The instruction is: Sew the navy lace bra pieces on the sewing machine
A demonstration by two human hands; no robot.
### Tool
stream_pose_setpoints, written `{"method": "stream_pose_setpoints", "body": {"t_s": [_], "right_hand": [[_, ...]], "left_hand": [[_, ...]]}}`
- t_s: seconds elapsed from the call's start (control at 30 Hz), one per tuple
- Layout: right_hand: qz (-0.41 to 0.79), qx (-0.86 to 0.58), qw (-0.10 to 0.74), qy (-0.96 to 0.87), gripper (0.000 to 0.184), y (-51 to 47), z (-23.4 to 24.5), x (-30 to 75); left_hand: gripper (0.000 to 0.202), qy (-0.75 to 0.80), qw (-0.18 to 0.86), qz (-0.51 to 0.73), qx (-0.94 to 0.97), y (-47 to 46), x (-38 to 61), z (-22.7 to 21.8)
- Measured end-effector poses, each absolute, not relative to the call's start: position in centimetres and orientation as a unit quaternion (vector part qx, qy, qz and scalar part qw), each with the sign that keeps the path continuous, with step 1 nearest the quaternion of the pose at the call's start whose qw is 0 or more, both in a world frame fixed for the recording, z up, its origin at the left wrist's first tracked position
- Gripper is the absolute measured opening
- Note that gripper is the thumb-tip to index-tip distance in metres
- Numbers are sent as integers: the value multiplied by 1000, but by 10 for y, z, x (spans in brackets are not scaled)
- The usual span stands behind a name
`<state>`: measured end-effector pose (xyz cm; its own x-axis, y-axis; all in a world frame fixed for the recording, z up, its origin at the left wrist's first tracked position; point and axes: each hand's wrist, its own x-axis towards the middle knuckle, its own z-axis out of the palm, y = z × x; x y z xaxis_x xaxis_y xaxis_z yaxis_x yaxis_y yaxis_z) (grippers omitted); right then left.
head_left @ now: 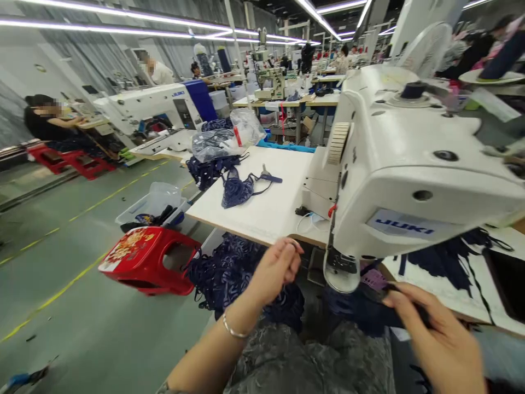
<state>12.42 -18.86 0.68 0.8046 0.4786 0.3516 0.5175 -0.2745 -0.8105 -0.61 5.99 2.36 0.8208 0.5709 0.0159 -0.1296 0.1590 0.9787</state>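
My left hand [279,267] is raised in front of the table edge, fingers curled into a pinch; whatever it may hold is too small to make out. My right hand [441,334], slightly blurred, grips dark navy fabric [361,312] beside the needle area of a white sewing machine [410,180]. A purple patch [374,278] shows just behind that fabric, under the machine head. On the white tabletop [254,219] lies a navy lace bra [238,189] with thread snips [264,172] touching its strap.
A heap of navy bras [229,268] fills a bin below the table's left edge. A red stool [151,257] and a clear plastic tub [153,202] stand on the floor. Navy pieces [443,260] and a dark phone-like slab [506,279] lie on the right. People work further back.
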Motion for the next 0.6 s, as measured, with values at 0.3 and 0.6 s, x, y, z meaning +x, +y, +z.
{"method": "stream_pose_setpoints", "body": {"t_s": [0.3,0.6], "right_hand": [[-134,-727,413,-532,24,-150,18,103],[-126,-719,441,-522,33,-148,15,106]], "left_hand": [[18,69,454,160,874,3,7,31],[26,-54,147,184,970,7,0,25]]}}
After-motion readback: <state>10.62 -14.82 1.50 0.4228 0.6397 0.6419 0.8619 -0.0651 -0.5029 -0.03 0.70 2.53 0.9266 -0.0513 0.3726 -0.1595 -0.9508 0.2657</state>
